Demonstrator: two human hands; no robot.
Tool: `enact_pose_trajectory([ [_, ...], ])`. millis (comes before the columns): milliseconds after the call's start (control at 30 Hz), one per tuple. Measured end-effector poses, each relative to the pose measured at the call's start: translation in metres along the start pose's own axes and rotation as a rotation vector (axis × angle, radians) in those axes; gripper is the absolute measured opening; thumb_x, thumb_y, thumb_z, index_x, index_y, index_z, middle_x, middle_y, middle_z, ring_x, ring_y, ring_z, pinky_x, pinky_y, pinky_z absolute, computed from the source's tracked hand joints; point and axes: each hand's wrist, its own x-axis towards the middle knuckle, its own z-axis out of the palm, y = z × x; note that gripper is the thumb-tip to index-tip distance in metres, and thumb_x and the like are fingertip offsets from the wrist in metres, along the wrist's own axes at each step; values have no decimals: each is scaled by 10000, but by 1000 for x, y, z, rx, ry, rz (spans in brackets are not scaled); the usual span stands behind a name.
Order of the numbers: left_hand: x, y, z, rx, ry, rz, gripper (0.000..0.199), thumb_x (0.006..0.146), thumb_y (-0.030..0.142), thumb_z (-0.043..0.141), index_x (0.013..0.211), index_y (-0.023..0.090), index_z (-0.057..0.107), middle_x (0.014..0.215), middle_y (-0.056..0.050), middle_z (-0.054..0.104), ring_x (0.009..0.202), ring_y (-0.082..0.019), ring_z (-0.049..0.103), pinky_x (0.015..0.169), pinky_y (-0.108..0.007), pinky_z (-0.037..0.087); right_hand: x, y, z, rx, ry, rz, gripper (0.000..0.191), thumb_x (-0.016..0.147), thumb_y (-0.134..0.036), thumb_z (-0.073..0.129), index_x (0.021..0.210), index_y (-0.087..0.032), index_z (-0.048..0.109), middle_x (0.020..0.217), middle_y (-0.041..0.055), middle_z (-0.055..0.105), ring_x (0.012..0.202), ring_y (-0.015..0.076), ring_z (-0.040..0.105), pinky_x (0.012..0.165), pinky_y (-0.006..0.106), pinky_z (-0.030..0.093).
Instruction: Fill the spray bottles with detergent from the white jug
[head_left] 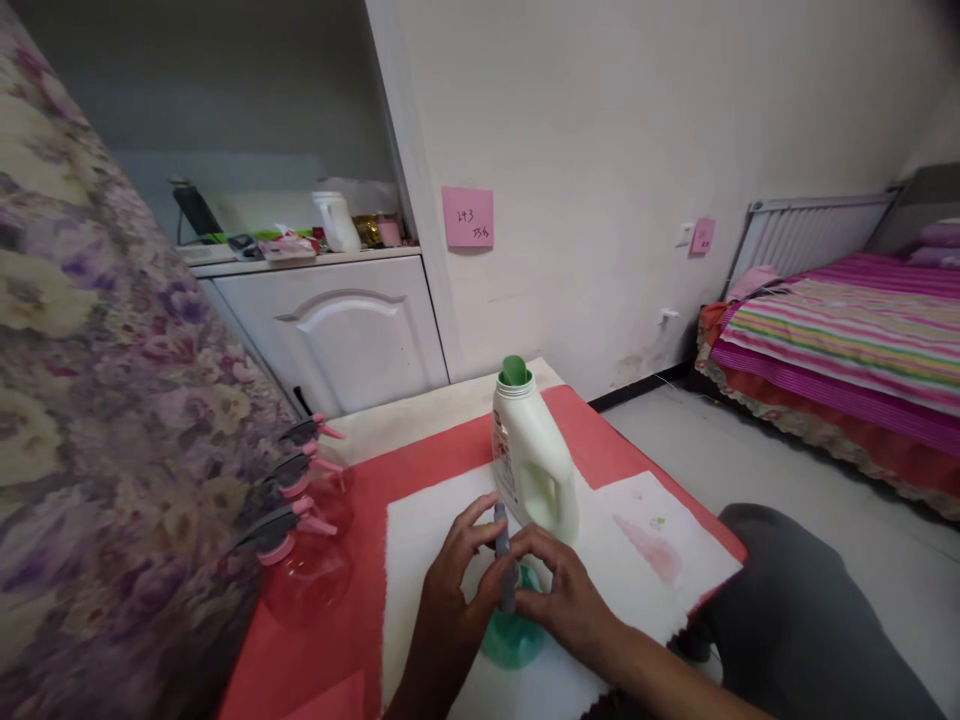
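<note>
Both of my hands close around a grey spray head (502,545) above a small see-through green bottle (514,645). My left hand (459,572) grips it from the left, thumb and fingers against its side. From the right, my right hand (561,585) pinches its lower part near the bottle's neck. My fingers hide much of the neck, so I cannot tell how the head sits on it. Just behind my hands stands a large cream jug (536,455) with a handle, its mouth uncapped and a green funnel-like piece (514,370) in it.
Several clear spray bottles (304,580) with pink and black heads line the red table's (330,640) left side. White paper (409,560) lies under the work, with a stained sheet (660,530) at right. A floral curtain (112,420) hangs left; my knee (795,600) is at right.
</note>
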Motion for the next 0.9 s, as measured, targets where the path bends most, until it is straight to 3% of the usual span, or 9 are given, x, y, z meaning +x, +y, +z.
enact_pose_trajectory([
  [200, 1, -1, -2, -17, -6, 10, 187, 883, 240, 573, 1060, 244, 633, 1320, -114, 609, 1223, -243, 578, 932, -383, 524, -1, -4, 0, -48, 1, 36, 204, 656, -90, 711, 781, -208, 602, 842, -17, 600, 851, 191, 565, 797, 308, 436],
  [333, 2, -2, -3, -18, -15, 14, 196, 884, 223, 573, 1072, 244, 625, 1318, -112, 606, 1237, -237, 564, 974, -390, 501, -2, -9, -5, -50, -93, 17, 275, 699, -119, 709, 947, -219, 644, 954, 12, 617, 949, 210, 575, 871, 332, 444],
  [533, 2, -2, -3, 4, -22, 32, 182, 886, 216, 569, 1058, 241, 621, 1307, -113, 608, 1227, -243, 565, 980, -420, 490, -1, -10, -11, -32, -177, -53, 117, 807, -174, 628, 916, -206, 652, 985, 42, 603, 995, 219, 571, 918, 350, 431],
  [667, 1, -2, -3, -5, -28, 15, 184, 887, 222, 563, 1062, 244, 614, 1308, -116, 603, 1224, -247, 564, 986, -430, 479, 1, -9, -7, -17, -129, -29, 111, 746, -157, 662, 844, -200, 632, 943, 35, 607, 947, 224, 574, 876, 347, 432],
  [900, 0, 0, -3, -12, -27, -11, 175, 884, 230, 566, 1049, 256, 617, 1314, -108, 598, 1231, -249, 557, 995, -427, 466, 1, -3, 5, -47, 62, 45, 223, 660, -126, 708, 749, -216, 525, 806, -22, 555, 805, 188, 548, 755, 300, 423],
])
